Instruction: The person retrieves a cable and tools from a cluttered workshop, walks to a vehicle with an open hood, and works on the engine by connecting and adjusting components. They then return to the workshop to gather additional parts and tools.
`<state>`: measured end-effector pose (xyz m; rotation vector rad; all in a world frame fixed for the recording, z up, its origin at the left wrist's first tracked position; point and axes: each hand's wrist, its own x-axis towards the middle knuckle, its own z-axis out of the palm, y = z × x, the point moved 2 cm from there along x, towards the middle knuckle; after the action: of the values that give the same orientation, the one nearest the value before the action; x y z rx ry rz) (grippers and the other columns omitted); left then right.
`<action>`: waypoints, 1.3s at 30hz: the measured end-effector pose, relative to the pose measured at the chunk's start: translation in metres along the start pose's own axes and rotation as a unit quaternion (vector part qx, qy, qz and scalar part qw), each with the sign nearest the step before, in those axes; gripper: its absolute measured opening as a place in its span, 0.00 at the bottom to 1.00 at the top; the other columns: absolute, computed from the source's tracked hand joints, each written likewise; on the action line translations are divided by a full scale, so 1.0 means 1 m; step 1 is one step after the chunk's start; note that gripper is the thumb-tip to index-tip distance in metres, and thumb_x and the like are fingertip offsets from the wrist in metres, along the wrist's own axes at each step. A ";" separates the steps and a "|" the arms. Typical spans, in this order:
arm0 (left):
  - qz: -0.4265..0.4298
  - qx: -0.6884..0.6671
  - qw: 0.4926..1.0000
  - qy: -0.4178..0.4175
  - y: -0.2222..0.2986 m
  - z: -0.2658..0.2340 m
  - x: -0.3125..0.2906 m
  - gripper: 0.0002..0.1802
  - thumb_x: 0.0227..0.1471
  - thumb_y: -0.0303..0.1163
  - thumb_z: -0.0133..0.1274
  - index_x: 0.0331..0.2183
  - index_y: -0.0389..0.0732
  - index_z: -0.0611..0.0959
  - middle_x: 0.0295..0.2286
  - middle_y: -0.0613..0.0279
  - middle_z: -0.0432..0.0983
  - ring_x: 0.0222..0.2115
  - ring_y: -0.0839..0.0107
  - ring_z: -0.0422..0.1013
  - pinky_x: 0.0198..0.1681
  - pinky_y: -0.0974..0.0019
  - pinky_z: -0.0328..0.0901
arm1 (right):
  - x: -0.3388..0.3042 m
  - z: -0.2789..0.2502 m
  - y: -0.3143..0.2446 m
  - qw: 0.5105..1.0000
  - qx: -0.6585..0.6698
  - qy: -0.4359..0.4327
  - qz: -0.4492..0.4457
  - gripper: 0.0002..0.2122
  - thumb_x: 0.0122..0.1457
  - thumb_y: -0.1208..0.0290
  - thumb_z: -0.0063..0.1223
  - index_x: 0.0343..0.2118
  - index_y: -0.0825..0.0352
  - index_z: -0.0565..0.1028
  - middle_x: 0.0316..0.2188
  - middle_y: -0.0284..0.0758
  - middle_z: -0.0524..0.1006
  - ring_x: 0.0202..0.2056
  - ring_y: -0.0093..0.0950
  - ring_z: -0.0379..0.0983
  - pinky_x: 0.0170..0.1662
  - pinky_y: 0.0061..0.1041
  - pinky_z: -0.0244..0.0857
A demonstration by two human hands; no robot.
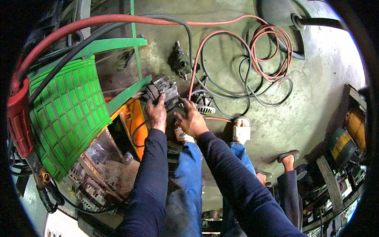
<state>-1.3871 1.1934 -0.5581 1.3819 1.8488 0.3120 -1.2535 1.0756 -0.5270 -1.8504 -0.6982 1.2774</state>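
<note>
A grey metal alternator sits tilted before me, by the end of a green metal bar. My left hand is closed on its near left side, thumb lying on top. Close to its near right side is my right hand, fingers curled, with a small round metal end showing by the fingertips. What that hand holds is mostly hidden. Just right of it a second alternator with a slotted silver end rests on the floor. Farther off stands a dark metal machine part.
Red and black cables lie coiled at the far right; a large red clamp hangs at the left. A green plastic crate panel leans beside an orange frame. Another person's foot is at the right, near cluttered shelves.
</note>
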 end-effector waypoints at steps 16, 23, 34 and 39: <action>0.141 0.184 0.969 -0.084 0.003 0.024 -0.018 0.25 0.53 0.43 0.59 0.49 0.38 0.79 0.45 0.41 0.78 0.46 0.43 0.75 0.49 0.47 0.69 | -0.145 -0.144 0.057 0.945 -0.246 -0.190 0.099 0.20 0.60 0.59 0.58 0.46 0.71 0.76 0.38 0.53 0.80 0.42 0.50 0.78 0.45 0.41 0.72; -0.083 0.103 0.984 -0.117 0.005 -0.040 -0.161 0.24 0.51 0.41 0.59 0.47 0.40 0.77 0.47 0.40 0.73 0.51 0.41 0.68 0.54 0.47 0.65 | -0.140 -0.177 0.037 0.990 -0.105 -0.039 0.086 0.13 0.54 0.71 0.56 0.42 0.70 0.77 0.37 0.50 0.82 0.40 0.44 0.80 0.43 0.39 0.73; -0.024 -0.040 0.995 -0.085 0.111 -0.173 -0.417 0.19 0.57 0.41 0.57 0.45 0.37 0.81 0.38 0.45 0.81 0.40 0.50 0.78 0.45 0.53 0.72 | -0.157 -0.298 0.009 0.901 -0.206 -0.340 0.174 0.18 0.56 0.77 0.54 0.51 0.64 0.73 0.25 0.44 0.79 0.19 0.34 0.74 0.20 0.35 0.67; -0.046 -0.060 0.996 -0.048 0.127 -0.219 -0.489 0.23 0.58 0.45 0.55 0.46 0.37 0.81 0.41 0.47 0.81 0.43 0.49 0.77 0.48 0.53 0.71 | -0.189 -0.319 -0.071 0.873 -0.147 -0.272 0.377 0.16 0.65 0.74 0.45 0.55 0.61 0.71 0.19 0.34 0.71 0.18 0.31 0.69 0.18 0.32 0.62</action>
<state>-1.4085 0.8597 -0.1202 1.2049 1.7792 0.2996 -1.0209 0.8769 -0.3052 -2.1122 -0.4600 2.3769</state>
